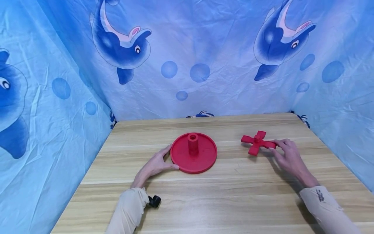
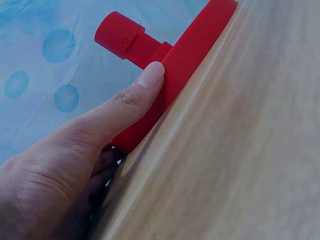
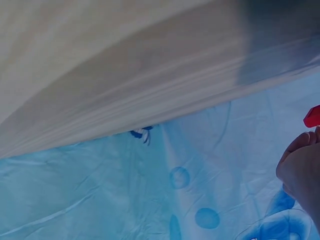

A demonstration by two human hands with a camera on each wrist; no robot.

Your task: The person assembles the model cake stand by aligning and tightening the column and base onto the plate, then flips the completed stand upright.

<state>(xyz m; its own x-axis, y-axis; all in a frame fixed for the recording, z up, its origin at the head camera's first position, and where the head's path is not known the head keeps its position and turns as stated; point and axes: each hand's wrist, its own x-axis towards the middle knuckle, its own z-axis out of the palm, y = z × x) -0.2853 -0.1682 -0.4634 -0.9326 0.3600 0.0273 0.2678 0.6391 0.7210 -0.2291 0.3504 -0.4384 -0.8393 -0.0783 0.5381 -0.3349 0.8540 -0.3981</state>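
Observation:
A red round base [image 1: 181,157] with a low rim and an upright hollow post [image 1: 193,143] stands on the table. My left hand [image 1: 157,162] grips its left edge, thumb on the near side and fingers on the far side. In the left wrist view the thumb [image 2: 132,97] presses on the base's rim [image 2: 192,50], and "33" is marked on the post. To the right, my right hand [image 1: 289,156] pinches one arm of a red four-armed cross piece [image 1: 257,141] with a small raised hub. Only a tip of that red piece [image 3: 312,117] shows in the right wrist view.
The wooden table [image 1: 204,201] meets blue dolphin-printed cloth [image 1: 187,42] at the back and both sides. A small black device [image 1: 155,201] sits at the left wrist beside the sleeve.

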